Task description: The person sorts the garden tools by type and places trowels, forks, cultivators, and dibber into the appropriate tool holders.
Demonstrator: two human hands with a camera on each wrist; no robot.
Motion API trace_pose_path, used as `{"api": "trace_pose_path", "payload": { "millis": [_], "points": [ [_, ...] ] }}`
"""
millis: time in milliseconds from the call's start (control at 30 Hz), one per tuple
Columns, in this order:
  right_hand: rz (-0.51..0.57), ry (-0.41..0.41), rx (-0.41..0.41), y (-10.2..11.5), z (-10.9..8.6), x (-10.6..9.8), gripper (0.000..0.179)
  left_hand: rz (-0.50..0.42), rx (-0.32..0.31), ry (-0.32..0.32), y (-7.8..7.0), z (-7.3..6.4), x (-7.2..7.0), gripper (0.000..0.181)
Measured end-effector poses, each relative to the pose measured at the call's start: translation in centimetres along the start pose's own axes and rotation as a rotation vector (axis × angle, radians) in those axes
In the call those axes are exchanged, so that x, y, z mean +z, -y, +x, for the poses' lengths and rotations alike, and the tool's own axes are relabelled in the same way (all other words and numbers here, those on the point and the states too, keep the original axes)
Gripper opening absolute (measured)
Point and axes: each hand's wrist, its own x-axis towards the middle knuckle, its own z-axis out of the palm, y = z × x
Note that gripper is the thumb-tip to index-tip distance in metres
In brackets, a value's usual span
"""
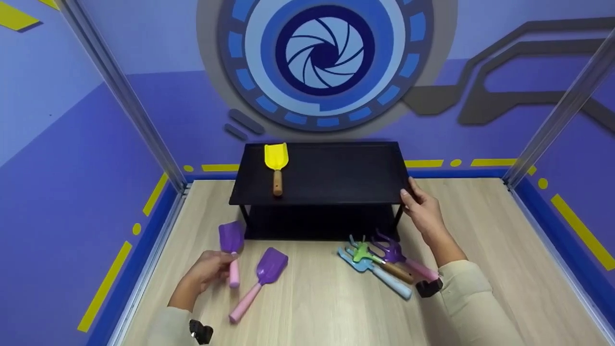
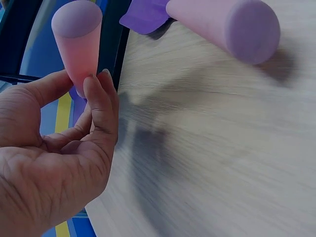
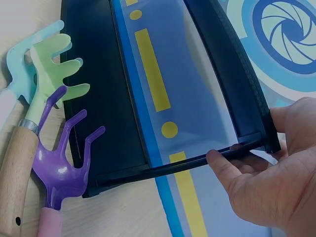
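Note:
My left hand point(image 1: 207, 270) pinches the pink handle point(image 2: 79, 47) of a purple toy shovel point(image 1: 231, 235), its blade pointing at the shelf's lower left corner. In the left wrist view, thumb and fingertips meet the handle near its neck. A second purple shovel point(image 1: 272, 265) with a pink handle lies to the right of it on the table. My right hand point(image 1: 426, 214) grips the black two-tier shelf point(image 1: 336, 170) at its right end, thumb on the front corner and fingers at the side. On the shelf top, at the left, lies a yellow shovel point(image 1: 276, 157) with a wooden handle.
Three hand rakes lie overlapping before the shelf's right front: a light blue rake point(image 1: 391, 282), a green rake point(image 1: 361, 253) with a wooden handle, and a purple rake point(image 1: 394, 252) with a pink handle. Blue printed walls point(image 1: 182, 110) enclose the wooden table point(image 1: 326, 298).

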Motion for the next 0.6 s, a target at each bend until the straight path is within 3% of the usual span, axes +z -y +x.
{"api": "trace_pose_path", "payload": {
  "millis": [267,600],
  "points": [
    [0.017,0.001,0.005,0.01,-0.09,0.07,0.065,-0.019,0.011,-0.013,-0.28,-0.07,-0.24,0.021],
    [0.001,0.004,0.004,0.11,-0.22,0.02,0.065,-0.035,0.010,-0.113,-0.89,-0.29,-0.26,0.022]
  ]
}}
